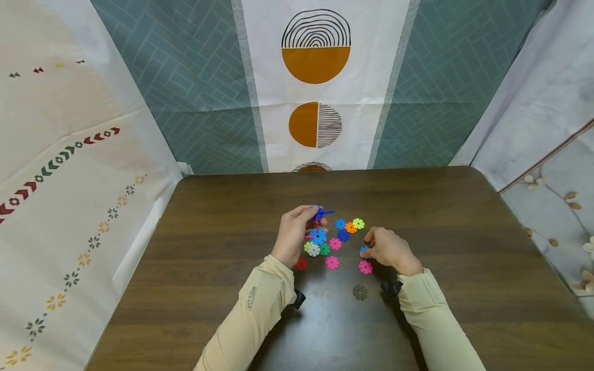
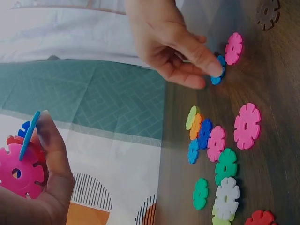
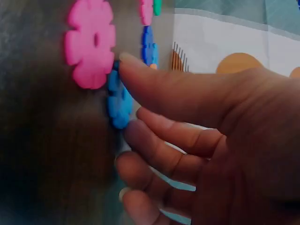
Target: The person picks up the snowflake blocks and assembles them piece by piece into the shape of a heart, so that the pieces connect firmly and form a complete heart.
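My left hand holds a joined cluster of notched plastic discs above the table. In the left wrist view the cluster shows a pink disc, a light blue disc on edge and red and dark blue ones partly hidden behind. My right hand is down at the table, thumb and fingertip pinching a light blue disc by its opposite edges. Just beside that disc lies a pink disc. The right hand's other fingers are loosely curled, as the right wrist view shows.
Between the hands lie several loose discs: pink, dark blue, orange, yellow, green, white. A red disc sits below the left wrist. A brown disc lies nearer the front of the wooden table.
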{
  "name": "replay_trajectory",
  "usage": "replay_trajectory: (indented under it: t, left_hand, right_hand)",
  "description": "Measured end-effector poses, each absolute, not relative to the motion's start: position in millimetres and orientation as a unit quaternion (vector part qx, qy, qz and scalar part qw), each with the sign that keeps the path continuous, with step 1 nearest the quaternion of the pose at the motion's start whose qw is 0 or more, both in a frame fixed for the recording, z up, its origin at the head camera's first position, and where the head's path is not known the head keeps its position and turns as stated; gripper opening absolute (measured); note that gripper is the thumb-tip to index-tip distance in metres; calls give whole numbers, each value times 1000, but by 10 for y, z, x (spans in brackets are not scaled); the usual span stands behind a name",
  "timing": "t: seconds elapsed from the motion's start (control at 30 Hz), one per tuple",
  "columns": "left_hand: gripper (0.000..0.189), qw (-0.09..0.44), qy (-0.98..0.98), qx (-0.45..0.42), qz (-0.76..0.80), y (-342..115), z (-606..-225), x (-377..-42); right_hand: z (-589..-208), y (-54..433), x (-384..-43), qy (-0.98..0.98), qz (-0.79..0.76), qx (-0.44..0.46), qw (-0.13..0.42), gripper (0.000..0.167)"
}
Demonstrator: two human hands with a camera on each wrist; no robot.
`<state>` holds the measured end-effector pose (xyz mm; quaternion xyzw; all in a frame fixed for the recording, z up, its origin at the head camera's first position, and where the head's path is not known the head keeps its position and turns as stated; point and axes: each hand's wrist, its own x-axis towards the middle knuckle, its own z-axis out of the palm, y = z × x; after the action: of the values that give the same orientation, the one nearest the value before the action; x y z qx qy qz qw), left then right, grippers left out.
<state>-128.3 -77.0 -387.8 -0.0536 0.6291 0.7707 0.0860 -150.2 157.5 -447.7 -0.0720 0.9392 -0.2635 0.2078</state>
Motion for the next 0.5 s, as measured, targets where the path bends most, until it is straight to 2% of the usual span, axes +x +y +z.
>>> replay_trajectory:
  t: [0.17,0.27,0.37,0.5]
  left_hand:
    - [34,87,636,-51,765,-753,-3868,-1283]
    - [35,90,640,-53,762,-747,-3868,-1283]
    - [34,90,640,-55,761,-747,-3875,-1286]
    - [33,88,641,-59,761,-751,-3877,-1291]
  right_hand:
    - [-4530,1589,-1534,933,-278,-83,211,33]
    - [-4553,1614,-1558,922,-313,-89,210,23]
    - [-4570,1625,-1575,910,-362,-103,174,16]
    - [-4544,1590,-1569,883,-442,-111,113,20]
